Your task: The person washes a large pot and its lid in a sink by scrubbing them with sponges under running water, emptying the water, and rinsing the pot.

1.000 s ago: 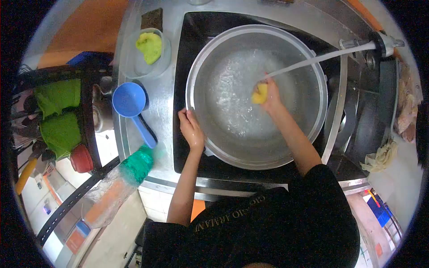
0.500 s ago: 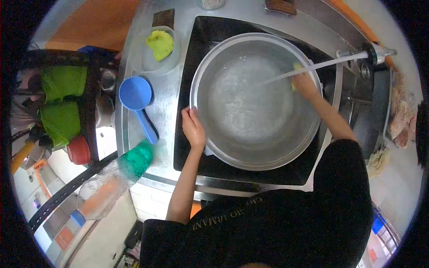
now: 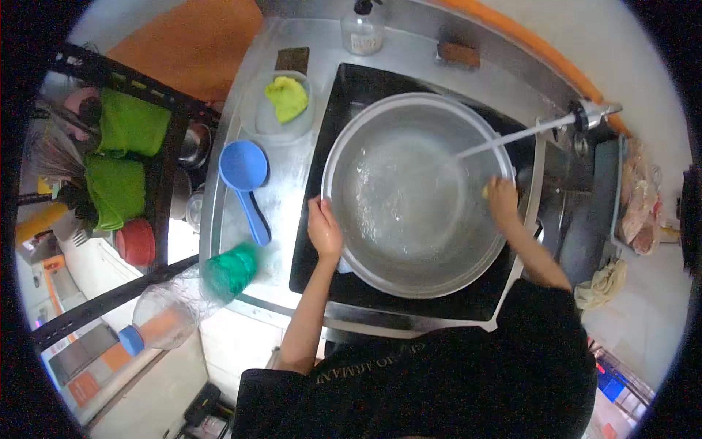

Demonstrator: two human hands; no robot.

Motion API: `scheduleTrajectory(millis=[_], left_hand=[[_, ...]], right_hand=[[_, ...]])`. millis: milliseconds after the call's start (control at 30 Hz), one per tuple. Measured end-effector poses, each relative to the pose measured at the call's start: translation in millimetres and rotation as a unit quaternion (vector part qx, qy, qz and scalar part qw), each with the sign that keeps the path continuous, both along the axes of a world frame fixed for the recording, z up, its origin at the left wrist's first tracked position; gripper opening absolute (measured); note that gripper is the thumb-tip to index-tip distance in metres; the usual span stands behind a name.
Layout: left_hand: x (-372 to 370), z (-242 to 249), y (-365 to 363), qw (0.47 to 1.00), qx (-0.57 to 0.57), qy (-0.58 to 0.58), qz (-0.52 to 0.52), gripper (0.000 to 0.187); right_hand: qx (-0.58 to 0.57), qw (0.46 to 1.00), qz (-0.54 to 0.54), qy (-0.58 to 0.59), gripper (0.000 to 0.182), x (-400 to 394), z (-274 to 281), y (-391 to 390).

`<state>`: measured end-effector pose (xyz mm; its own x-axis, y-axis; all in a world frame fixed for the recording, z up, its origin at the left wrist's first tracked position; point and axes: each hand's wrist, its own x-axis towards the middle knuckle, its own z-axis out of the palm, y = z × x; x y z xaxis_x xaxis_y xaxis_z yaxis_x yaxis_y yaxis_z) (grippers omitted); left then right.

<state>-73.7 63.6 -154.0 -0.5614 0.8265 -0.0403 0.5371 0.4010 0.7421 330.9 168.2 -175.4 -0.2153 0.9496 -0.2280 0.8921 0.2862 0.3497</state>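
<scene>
A large round metal pot (image 3: 333, 157) holds some water. My left hand (image 3: 325, 229) grips its left rim, fingers wrapped over the edge. Inside the right wall, my right hand (image 3: 502, 201) is closed on a yellow sponge (image 3: 485, 192), of which only a small edge shows. A long faucet spout (image 3: 526, 134) reaches over the pot from the upper right. The pot stands within a black rectangular surround (image 3: 351, 84) in the metal counter.
Left on the counter lie a blue ladle (image 3: 243, 167) and a clear container (image 3: 278, 133) with a yellow-green cloth (image 3: 287, 99). A plastic bottle (image 3: 168, 314) and green netting (image 3: 230, 272) are nearer. A pump bottle (image 3: 363, 36) stands at the back; a tray (image 3: 619, 190) sits right.
My right hand has moved with the sponge down along the pot's right inner wall. My left hand keeps its hold on the rim. The whole view has shifted slightly.
</scene>
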Motion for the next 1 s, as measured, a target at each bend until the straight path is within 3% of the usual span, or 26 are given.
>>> scheduleTrajectory(millis=[33, 100, 167, 233, 267, 300, 400, 467, 533, 567, 633, 667, 700, 733, 767, 833, 867, 933, 967, 1000], left_hand=[[-1, 0, 2, 1.0, 0.009, -0.005, 0.005, 0.028], [-2, -5, -2, 1.0, 0.014, -0.013, -0.002, 0.025], [-3, -8, -3, 1.0, 0.014, -0.007, -0.002, 0.025], [1, -13, -4, 1.0, 0.021, 0.005, -0.006, 0.025], [1, -16, -8, 1.0, 0.005, 0.002, -0.01, 0.027], [-6, -16, -3, 1.0, -0.004, 0.009, -0.026, 0.028], [-9, -10, -7, 0.997, -0.026, -0.026, -0.065, 0.031], [-9, -6, -8, 0.995, -0.007, -0.039, -0.092, 0.034], [-6, -4, -16, 0.986, 0.03, 0.084, -0.142, 0.048], [0, 14, -24, 0.986, 0.032, 0.082, -0.138, 0.048], [14, 74, -44, 0.905, 0.039, 0.218, -0.364, 0.066], [23, 75, -53, 0.878, 0.035, 0.132, -0.459, 0.07], [37, 74, -63, 0.837, 0.032, 0.044, -0.544, 0.073], [51, 70, -74, 0.801, 0.018, 0.065, -0.595, 0.071], [64, 64, -88, 0.764, 0.004, 0.086, -0.639, 0.07], [96, -11, -114, 0.731, -0.067, 0.101, -0.672, 0.066], [108, -6, -111, 0.742, -0.067, 0.099, -0.66, 0.066], [132, 12, -104, 0.703, -0.125, 0.111, -0.692, 0.062], [142, 10, -106, 0.713, -0.125, 0.104, -0.682, 0.062], [152, 5, -109, 0.708, -0.129, 0.101, -0.686, 0.054]], right_hand=[[-0.09, 0.994, -0.049, -0.035, 0.037, 6, -6, -21], [-0.143, 0.987, -0.035, -0.059, 0.037, 18, -7, -28], [-0.243, 0.962, 0.007, 0.126, 0.036, 36, -9, 0], [-0.107, 0.982, -0.124, 0.098, 0.035, -61, 137, 37], [-0.054, 0.966, -0.181, 0.178, 0.034, -59, 142, 69], [0.067, 0.961, -0.086, 0.255, 0.03, -56, 151, 86], [0.263, 0.919, 0.028, 0.293, 0.033, -30, 123, 127], [0.352, 0.882, 0.095, 0.3, 0.035, -23, 138, 128], [0.144, 0.871, -0.042, 0.468, 0.039, -30, 167, 92], [0.096, 0.867, -0.078, 0.484, 0.037, -16, 154, 83], [0.014, 0.863, -0.171, 0.474, 0.028, 5, 139, 47], [0.014, 0.905, -0.173, 0.387, 0.03, 11, 123, 20], [-0.047, 0.931, -0.206, 0.296, 0.036, 26, 94, -9], [-0.135, 0.938, -0.217, 0.236, 0.043, 17, 104, -44], [-0.211, 0.917, -0.251, 0.227, 0.052, 17, 94, -74], [-0.312, 0.842, -0.335, 0.286, 0.058, 14, 64, -127], [-0.254, 0.862, -0.311, 0.308, 0.054, 17, 41, -144], [-0.115, 0.893, -0.273, 0.339, 0.046, 29, -19, -174], [-0.12, 0.898, -0.261, 0.333, 0.046, 28, -34, -184], [-0.095, 0.779, -0.417, 0.459, 0.042, 21, -45, -193]])
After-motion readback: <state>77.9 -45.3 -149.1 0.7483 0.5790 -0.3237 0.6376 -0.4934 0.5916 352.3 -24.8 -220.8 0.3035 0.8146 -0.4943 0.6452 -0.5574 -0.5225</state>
